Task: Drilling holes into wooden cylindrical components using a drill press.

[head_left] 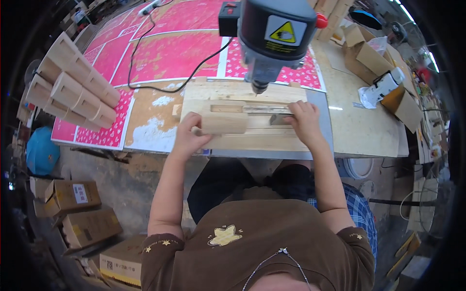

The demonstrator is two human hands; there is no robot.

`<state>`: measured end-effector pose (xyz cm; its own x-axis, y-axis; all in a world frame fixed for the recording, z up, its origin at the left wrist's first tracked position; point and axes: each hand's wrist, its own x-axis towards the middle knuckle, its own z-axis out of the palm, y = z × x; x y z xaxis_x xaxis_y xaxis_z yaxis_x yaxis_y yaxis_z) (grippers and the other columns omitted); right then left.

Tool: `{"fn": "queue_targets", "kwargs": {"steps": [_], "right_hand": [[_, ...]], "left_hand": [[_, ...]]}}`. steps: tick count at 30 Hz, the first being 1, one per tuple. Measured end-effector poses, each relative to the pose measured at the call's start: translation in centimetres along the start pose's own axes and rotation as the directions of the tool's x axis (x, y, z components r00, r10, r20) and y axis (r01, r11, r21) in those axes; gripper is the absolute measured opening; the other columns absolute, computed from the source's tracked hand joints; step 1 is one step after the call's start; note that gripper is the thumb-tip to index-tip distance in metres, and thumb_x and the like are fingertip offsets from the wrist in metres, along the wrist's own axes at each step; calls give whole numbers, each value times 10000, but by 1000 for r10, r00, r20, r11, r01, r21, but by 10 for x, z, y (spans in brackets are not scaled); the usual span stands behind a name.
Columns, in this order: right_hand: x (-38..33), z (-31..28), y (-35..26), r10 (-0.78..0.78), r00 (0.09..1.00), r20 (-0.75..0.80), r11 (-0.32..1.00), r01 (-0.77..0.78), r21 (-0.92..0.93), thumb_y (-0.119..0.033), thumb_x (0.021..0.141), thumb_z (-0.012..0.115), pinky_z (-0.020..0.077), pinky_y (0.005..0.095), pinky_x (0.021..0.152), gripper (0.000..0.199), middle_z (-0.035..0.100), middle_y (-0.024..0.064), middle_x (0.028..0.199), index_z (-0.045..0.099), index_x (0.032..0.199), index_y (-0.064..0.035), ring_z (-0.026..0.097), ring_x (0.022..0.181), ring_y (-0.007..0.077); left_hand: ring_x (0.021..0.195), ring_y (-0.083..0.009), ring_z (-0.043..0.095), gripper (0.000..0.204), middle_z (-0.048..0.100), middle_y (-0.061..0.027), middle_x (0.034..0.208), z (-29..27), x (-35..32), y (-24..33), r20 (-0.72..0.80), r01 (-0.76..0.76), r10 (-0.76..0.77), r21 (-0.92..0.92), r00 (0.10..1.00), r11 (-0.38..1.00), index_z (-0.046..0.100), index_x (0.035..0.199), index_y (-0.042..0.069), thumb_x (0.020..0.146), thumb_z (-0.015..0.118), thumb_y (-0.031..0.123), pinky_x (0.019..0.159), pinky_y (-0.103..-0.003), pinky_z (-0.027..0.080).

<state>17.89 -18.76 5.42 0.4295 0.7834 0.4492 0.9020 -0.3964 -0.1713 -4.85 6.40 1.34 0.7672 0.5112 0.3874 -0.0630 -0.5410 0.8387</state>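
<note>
A pale wooden cylinder [224, 123] with a long slot cut in its upper side lies sideways in a wooden jig [262, 142]. My left hand [190, 137] closes round the cylinder's left end, its thumb on the near side. To the right, my right hand [306, 122] has its fingers curled over a small grey block [278, 119] that sits in the jig's channel. A narrow strip [267, 110] runs along the far side of that channel. Above the jig hangs a drill press [277, 41], its chuck [259, 87] apart from the wood.
Several slotted wooden cylinders [73, 89] are stacked at the table's left. A black cord [133, 63] crosses the pink patterned sheeting [167, 53]. Open cardboard boxes [366, 58] and a white bottle-like container [391, 80] stand at the right. More cartons [92, 227] lie on the floor.
</note>
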Motion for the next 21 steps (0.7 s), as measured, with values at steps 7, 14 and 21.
{"fn": "queue_targets", "kwargs": {"steps": [7,14,21], "right_hand": [[-13,-10,-18,-30,1000,-2,996,30,80,-159,684,712,358,409,819,318,563,37,883,587,972,-110,518,865,259],[-17,-9,-26,9,1000,9,990,-10,138,-153,686,711,401,395,732,310,562,57,860,585,962,-89,507,822,272],[-16,-8,-32,9,999,40,988,-15,152,-121,694,701,409,403,739,323,562,77,880,573,987,-71,506,837,290]], "left_hand": [[480,-60,474,224,561,-17,588,-34,-1,46,34,542,-588,-431,808,721,623,723,5,740,742,195,462,-205,362],[410,-54,426,367,529,-4,531,-13,3,59,114,732,-735,-280,668,621,634,726,-3,755,713,354,398,-217,312],[485,-60,451,427,546,-22,610,13,8,49,184,704,-697,-380,693,600,617,740,-4,774,696,414,441,-206,328]]}}
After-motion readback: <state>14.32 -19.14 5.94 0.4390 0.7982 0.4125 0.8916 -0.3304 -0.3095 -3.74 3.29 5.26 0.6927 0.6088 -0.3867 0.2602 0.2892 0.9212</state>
